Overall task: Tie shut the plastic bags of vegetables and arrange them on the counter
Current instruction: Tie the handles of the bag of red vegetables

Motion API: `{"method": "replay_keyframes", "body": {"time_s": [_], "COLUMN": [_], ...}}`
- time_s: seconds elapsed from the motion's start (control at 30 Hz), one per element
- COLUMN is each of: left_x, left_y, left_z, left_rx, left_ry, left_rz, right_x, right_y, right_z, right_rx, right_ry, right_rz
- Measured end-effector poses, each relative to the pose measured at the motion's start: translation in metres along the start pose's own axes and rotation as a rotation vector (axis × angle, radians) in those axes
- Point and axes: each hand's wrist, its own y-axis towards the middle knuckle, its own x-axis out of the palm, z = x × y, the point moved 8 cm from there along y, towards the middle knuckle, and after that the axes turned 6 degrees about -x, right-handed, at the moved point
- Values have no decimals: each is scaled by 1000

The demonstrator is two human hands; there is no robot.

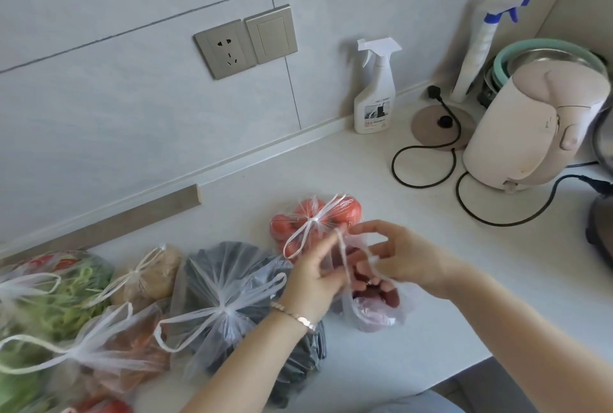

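Head view looks down on a pale counter (pixel 365 173) where both hands work over a small bag (pixel 378 316) near the front edge, just in front of a tied bag of tomatoes (pixel 345 210). The left hand (pixel 315 276), a bracelet (pixel 298 316) on its wrist, has its fingers curled round one of the thin white handles (pixel 343 258). The right hand (pixel 408 256) pinches the other strand between thumb and fingers. How the strands cross between the hands I cannot tell, as motion blur smears them. The small bag's mouth is not knotted, and its reddish contents are half hidden by fingers and cloudy plastic, so I would not name them. To the left lie knotted bags touching one another: a dark bag (pixel 229 280) partly under the left forearm, a bag of potatoes (pixel 152 276), a bag of green beans (pixel 59 293), and one with orange-brown contents (pixel 126 349) too blurred to identify. Something red (pixel 109 407) is cut off at the bottom edge. Toward the wall stand a spray bottle (pixel 374 94) and a kettle (pixel 537 127) off its round base (pixel 431 127) — stacked bowls (pixel 547 54) show only partly behind the kettle, beside a second spray bottle (pixel 481 44). A dark appliance (pixel 602 223) is cropped by the right edge.
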Motion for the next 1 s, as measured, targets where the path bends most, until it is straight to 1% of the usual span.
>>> {"method": "replay_keyframes", "body": {"time_s": [0.07,0.1,0.17,0.23,0.3,0.37,0.47,0.5,0.57,0.6,0.63,0.67,0.7,0.73,0.77,0.83,0.87,0.9,0.97,1.0], "left_x": [20,26,33,36,38,37,13,3,-10,-12,-10,-2,9,22,34,53,60,66,71,73], "left_y": [4,8,13,19,24,24,23,23,22,19,16,12,6,-1,-8,-21,-25,-27,-19,-15], "left_z": [7,7,5,-1,-7,-3,-5,-14,-37,-44,-47,-46,-44,-42,-42,-40,-37,-34,-25,-22], "left_rx": [78,88,59,33,39,91,148,121,58,79,165,295,441,582,715,873,900,901,865,812], "left_ry": [165,191,118,88,148,263,430,466,566,665,807,952,1070,1144,1157,1056,1010,968,895,912], "left_rz": [-108,-141,-191,-200,-173,-119,44,72,65,53,42,13,-28,-79,-131,-296,-370,-399,-385,-401], "right_x": [5,2,-2,-5,-11,-18,-41,-49,-56,-57,-57,-59,-62,-64,-66,-67,-67,-67,-65,-62], "right_y": [3,4,4,2,0,-1,-5,-7,-8,-8,-6,-5,-3,-1,1,7,13,19,32,39], "right_z": [2,4,8,13,20,26,38,49,73,86,99,111,123,135,146,156,157,156,148,141], "right_rx": [5,11,49,96,126,115,117,147,227,266,303,329,361,392,421,459,462,459,450,451], "right_ry": [-88,-116,-107,-106,-127,-147,-169,-128,-17,-13,-31,-30,9,99,215,428,504,557,603,583], "right_rz": [28,69,108,111,155,222,343,357,325,314,333,389,467,546,613,698,722,730,691,634]}}
